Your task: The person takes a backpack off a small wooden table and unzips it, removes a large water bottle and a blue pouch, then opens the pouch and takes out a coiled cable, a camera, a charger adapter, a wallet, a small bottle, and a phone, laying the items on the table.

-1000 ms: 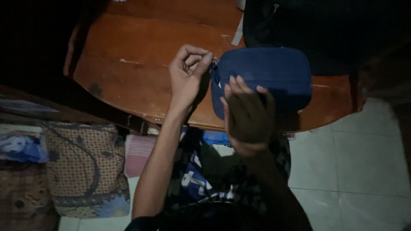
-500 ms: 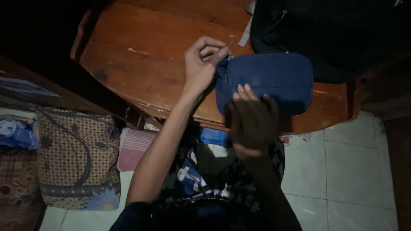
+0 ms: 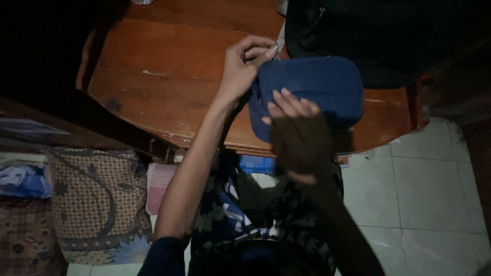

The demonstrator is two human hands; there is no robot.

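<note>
Pouch (image 3: 312, 87), blue, rectangular, lies at near edge of wooden table (image 3: 163, 66), long axis left-right. Left hand (image 3: 240, 69) at pouch's upper-left corner, fingers pinched narrow on zipper pull (image 3: 276, 52). Right hand (image 3: 296, 128) flat on front face, fingers spread, steadying. Black bag (image 3: 368, 30) behind pouch.

Single head view, steeply downward (close) onto the wooden table (image 3: 169, 66) edge

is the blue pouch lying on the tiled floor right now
No, the blue pouch rests on the wooden table, with the right hand pressed on it and the left hand pinching at its top corner.
</note>
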